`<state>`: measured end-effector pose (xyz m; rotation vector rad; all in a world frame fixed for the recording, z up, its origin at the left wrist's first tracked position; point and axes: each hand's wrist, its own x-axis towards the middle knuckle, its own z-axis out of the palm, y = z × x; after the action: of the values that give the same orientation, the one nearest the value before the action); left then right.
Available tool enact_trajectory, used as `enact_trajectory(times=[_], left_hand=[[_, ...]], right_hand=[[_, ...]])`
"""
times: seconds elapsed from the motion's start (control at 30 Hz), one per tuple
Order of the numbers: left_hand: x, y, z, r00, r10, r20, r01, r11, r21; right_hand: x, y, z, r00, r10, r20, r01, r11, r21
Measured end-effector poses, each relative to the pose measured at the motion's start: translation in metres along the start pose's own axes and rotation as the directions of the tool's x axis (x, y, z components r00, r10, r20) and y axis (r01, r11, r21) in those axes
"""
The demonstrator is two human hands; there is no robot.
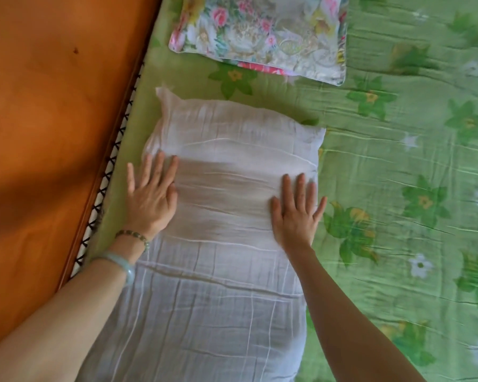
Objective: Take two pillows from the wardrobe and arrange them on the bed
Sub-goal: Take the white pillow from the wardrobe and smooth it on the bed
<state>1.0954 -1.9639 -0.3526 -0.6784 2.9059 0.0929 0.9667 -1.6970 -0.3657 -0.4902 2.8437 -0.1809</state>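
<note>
A long white pillow lies on the green flowered bed sheet, running from the lower middle of the view up toward the headboard side. My left hand presses flat on its left edge, fingers straight and spread. On the pillow's right edge my right hand lies flat too, fingers straight. A second pillow in a pink and blue floral cover lies on the bed just beyond the white one, apart from it.
An orange wooden bed board runs along the left side, with a laced mattress edge against it. The green sheet stretches wide to the right of both pillows.
</note>
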Motion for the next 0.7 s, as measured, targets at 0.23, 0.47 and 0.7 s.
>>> enact_trajectory(times=[0.23,0.47,0.7], left_hand=[[0.041,0.031,-0.056,0.992,0.049,-0.117,-0.063,0.991,-0.12],[0.083,0.055,-0.024,0.998,-0.038,0.043,0.042,0.995,-0.093],[0.084,0.003,-0.023,0.994,-0.108,0.025,0.109,0.993,-0.044]], right_hand=[[0.048,-0.055,-0.064,0.955,-0.022,-0.296,0.079,0.98,0.181],[0.088,-0.086,-0.029,0.98,-0.197,-0.028,0.197,0.98,-0.008],[0.098,0.003,-0.031,0.998,0.045,0.032,-0.045,0.999,-0.013]])
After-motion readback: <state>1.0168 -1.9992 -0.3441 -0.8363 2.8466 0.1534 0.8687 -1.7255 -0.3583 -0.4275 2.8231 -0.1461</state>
